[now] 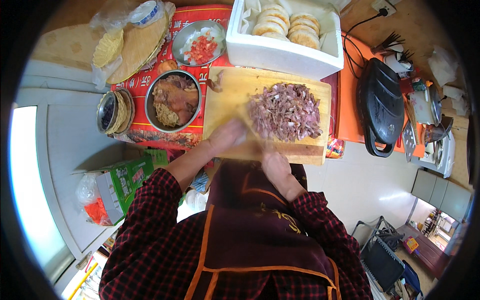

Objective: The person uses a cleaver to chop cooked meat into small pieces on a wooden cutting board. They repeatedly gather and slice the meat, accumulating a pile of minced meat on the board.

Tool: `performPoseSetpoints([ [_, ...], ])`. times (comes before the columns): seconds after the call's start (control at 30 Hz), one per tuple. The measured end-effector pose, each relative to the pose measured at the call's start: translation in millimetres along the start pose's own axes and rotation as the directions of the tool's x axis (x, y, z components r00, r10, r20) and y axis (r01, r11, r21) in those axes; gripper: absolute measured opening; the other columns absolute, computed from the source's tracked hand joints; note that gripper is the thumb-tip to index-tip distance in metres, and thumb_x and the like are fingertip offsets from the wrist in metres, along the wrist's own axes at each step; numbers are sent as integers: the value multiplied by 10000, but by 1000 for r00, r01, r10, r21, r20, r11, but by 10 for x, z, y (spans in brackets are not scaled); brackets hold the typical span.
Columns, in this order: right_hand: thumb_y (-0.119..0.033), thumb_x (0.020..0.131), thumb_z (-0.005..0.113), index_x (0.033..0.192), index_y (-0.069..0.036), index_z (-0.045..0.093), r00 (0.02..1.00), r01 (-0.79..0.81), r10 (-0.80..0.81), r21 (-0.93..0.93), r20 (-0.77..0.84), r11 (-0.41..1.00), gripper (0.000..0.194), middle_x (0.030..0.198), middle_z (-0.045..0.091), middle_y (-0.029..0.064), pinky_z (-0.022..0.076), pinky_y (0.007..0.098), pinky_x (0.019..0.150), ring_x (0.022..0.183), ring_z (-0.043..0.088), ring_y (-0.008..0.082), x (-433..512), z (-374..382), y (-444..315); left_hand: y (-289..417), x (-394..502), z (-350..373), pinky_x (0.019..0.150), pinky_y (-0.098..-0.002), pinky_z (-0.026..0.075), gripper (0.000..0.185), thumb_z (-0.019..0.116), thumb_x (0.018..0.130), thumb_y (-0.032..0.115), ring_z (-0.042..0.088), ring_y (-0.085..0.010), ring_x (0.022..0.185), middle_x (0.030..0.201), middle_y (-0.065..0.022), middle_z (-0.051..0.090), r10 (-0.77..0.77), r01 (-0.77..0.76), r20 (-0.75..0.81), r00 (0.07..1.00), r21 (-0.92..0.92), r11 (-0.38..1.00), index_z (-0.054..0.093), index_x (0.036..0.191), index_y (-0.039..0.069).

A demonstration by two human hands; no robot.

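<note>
On the wooden cutting board (pixel 225 101) lies a heap of chopped cooked meat (pixel 290 112). My right hand (pixel 275 165), at the board's near edge, is closed round the handle of a knife; its blade is blurred and reaches up along the heap's left side. Left of the blade, my left hand (pixel 230 133) is over the board, blurred, and its fingers cannot be made out. A small piece of meat (pixel 216 81) lies at the board's upper left corner. A metal bowl (pixel 147 108) holding large pieces of cooked meat (pixel 176 98) stands left of the board.
Behind the board are a white foam box (pixel 281 56) of round flatbreads (pixel 272 20) and a metal bowl (pixel 180 33) of chopped red and pale vegetables. Woven baskets (pixel 122 112) stand at far left. A black electric griddle (pixel 380 101) is on the orange surface at right.
</note>
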State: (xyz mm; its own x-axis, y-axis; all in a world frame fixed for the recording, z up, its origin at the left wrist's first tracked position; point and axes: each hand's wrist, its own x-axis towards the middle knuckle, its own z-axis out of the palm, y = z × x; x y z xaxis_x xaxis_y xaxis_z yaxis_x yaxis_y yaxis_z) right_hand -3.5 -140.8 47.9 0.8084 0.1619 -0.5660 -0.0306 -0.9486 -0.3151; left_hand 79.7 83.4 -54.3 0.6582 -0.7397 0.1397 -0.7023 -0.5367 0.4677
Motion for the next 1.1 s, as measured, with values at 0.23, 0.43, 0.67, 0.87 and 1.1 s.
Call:
performPoseSetpoints([
  [0.23,-97,966,493,1092,26,585,989,-25,22,-18,-147,1000,199,914,732,272,585,513,809,862,733,429,314,-20,-97,93,19,-32,991,-369,514,246,677,815,76,626,-279,1123,1152,-114,684,47,-35,-164,985,75,997,721,1047,10],
  [0.43,-116,980,461,1151,0,543,992,-24,34,80,-121,997,222,908,720,296,571,544,815,864,719,459,-26,-103,69,149,30,-56,953,-355,533,281,671,777,62,640,-275,1081,1128,-107,683,72,-53,-253,965,82,995,722,1049,9],
  [0.67,-91,976,450,1149,42,533,1000,9,-10,-53,-22,999,233,883,731,262,595,492,778,833,736,418,-65,105,95,88,11,-65,934,-360,540,237,675,761,50,644,-280,1071,1119,-107,683,69,-57,-227,972,61,997,738,987,19],
  [0.87,-97,979,464,1106,45,542,990,61,-69,-72,-126,996,206,885,733,261,600,481,745,822,742,399,333,218,-18,121,14,-68,904,-366,549,202,681,755,44,646,-274,1058,1108,-102,683,15,-8,-207,978,32,999,738,948,24],
  [1.1,-98,967,458,1158,39,538,996,-19,23,43,-85,999,248,867,719,293,576,541,796,831,723,453,9,-38,70,159,31,-94,885,-349,547,214,698,733,56,648,-260,1014,1077,-95,678,34,-24,-259,965,39,999,732,943,31],
])
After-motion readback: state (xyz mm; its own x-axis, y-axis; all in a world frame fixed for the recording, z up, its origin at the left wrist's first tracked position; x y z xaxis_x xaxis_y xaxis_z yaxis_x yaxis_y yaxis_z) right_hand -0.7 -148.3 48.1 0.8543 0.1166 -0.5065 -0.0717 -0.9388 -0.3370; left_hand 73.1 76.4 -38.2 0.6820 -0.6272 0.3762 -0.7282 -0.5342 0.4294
